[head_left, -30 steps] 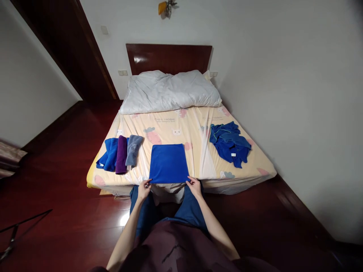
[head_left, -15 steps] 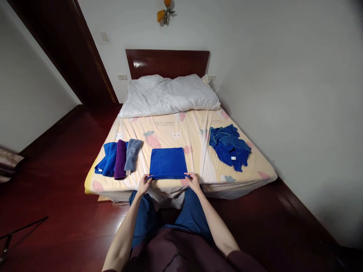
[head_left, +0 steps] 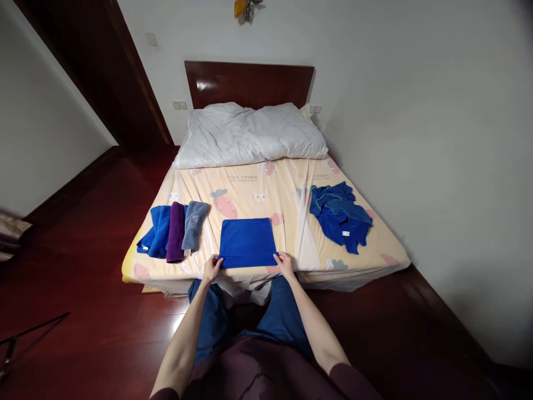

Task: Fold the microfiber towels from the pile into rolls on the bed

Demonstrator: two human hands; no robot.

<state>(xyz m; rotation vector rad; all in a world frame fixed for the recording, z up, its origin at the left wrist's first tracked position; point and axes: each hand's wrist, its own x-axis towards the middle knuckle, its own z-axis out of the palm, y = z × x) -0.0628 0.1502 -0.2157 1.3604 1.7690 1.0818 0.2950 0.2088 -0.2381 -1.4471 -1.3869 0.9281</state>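
A blue towel (head_left: 248, 239) lies flat as a rectangle near the bed's front edge, with a narrow fold along its near side. My left hand (head_left: 212, 268) pinches its near left corner. At the near right corner, my right hand (head_left: 285, 263) grips the cloth between thumb and fingers. To the left lie a grey rolled towel (head_left: 195, 225), a purple rolled towel (head_left: 176, 232) and a folded blue towel (head_left: 157, 232), side by side. A loose heap of blue cloths (head_left: 342, 216) with a white tag sits on the right.
The bed (head_left: 250, 191) has a cream patterned sheet. A crumpled white quilt (head_left: 254, 134) lies across its far end, before a dark wooden headboard (head_left: 250, 83). A thin black bar (head_left: 37, 328) is at the lower left above the red floor (head_left: 95, 266).
The near edge of the blue towel, slightly raised before, now lies flatter as a folded strip. Both hands still hold its corners. The camera view has tilted slightly down.
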